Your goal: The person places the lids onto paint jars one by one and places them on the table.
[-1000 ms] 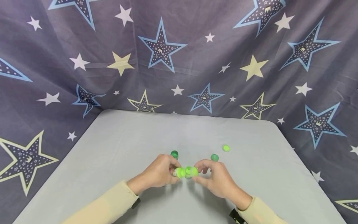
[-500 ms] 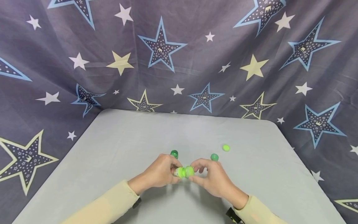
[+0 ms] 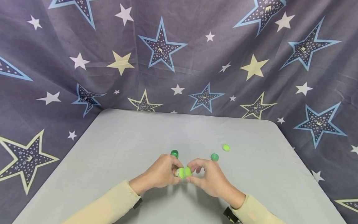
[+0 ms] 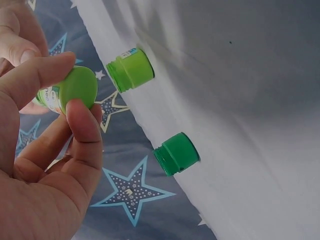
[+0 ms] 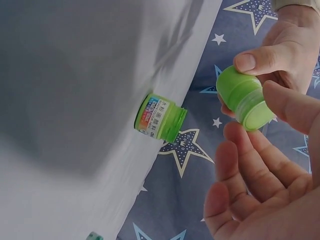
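My left hand grips a small light green paint jar tilted on its side, its mouth facing right. On that mouth sits a light green lid with a translucent rim. The thumb and fingertips of my right hand pinch the lid's edge. A second light green paint jar, with a printed label, stands on the table under my hands. Beside it in the left wrist view is a dark green paint jar. The head view hides that second light green jar behind what I hold.
Beyond my left hand is the dark green jar. A teal-green jar stands just past my right hand, and a flat light green disc, perhaps a lid, lies farther back. A star-patterned curtain surrounds the pale table.
My right hand has moved left, bringing the lid from a small gap away onto the mouth of the held jar. My left hand has shifted only slightly. The jars on the table have not moved.
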Motion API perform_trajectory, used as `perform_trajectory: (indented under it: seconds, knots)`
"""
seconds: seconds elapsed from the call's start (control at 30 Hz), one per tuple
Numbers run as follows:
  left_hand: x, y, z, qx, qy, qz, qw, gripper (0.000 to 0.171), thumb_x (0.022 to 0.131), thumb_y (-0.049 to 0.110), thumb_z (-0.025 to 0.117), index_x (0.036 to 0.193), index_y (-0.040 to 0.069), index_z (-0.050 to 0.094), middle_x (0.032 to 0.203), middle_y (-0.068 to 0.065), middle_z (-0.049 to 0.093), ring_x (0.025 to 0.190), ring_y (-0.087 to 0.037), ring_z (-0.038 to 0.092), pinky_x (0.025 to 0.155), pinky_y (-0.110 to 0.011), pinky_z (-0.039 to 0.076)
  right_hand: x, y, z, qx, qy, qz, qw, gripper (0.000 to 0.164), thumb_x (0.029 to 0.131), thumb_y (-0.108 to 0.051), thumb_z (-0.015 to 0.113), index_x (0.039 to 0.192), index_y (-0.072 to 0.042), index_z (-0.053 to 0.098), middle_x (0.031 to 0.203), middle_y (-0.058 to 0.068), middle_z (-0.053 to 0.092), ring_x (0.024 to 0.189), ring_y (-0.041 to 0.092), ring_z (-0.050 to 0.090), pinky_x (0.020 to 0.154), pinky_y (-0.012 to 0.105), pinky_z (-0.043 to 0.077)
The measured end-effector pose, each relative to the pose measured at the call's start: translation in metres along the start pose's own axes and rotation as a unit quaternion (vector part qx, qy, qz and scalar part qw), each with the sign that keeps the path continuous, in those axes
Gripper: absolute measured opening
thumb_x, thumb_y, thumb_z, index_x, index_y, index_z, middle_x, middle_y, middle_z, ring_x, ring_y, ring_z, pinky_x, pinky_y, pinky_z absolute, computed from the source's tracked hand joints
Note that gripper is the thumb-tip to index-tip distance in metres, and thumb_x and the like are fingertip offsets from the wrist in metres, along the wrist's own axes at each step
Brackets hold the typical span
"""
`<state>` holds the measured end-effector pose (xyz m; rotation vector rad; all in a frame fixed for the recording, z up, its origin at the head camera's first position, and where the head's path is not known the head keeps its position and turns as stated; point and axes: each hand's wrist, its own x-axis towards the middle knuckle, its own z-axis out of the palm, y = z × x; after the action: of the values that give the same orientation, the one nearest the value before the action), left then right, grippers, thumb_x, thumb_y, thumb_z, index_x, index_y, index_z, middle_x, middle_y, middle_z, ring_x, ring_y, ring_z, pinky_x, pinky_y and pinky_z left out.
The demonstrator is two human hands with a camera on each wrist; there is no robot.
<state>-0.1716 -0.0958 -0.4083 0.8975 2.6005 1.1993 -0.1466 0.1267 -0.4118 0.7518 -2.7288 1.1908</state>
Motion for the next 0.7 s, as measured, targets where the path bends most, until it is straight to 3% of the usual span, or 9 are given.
perform_trajectory:
  seconds: [0.2, 0.7]
  knots:
    - [0.0003, 0.0004, 0.0001, 0.007, 0.001, 0.001, 1.0000, 0.026, 0.072, -0.005, 0.088, 0.095, 0.005, 0.078, 0.079, 0.006, 0.069, 0.064, -0.005, 0.057, 0.058, -0.021, 0.054, -0.0002, 0.0011, 0.0016, -0.004, 0.004, -0.018, 1.000, 0.027, 0.081, -0.020, 0.088, 0.105, -0.022, 0.075, 0.098, -0.018, 0.073, 0.087, 0.017, 0.065, 0.077, 0.028, 0.050]
    - [0.0008, 0.0017, 0.0002, 0.017, 0.002, 0.000, 0.9999, 0.026, 0.072, -0.003, 0.089, 0.094, 0.005, 0.078, 0.078, 0.006, 0.069, 0.065, -0.005, 0.057, 0.058, -0.021, 0.054, 0.0013, 0.0004, 0.0033, -0.005, -0.003, -0.007, 1.000, 0.024, 0.082, -0.023, 0.088, 0.102, -0.024, 0.075, 0.096, -0.019, 0.073, 0.087, 0.019, 0.065, 0.073, 0.030, 0.052]
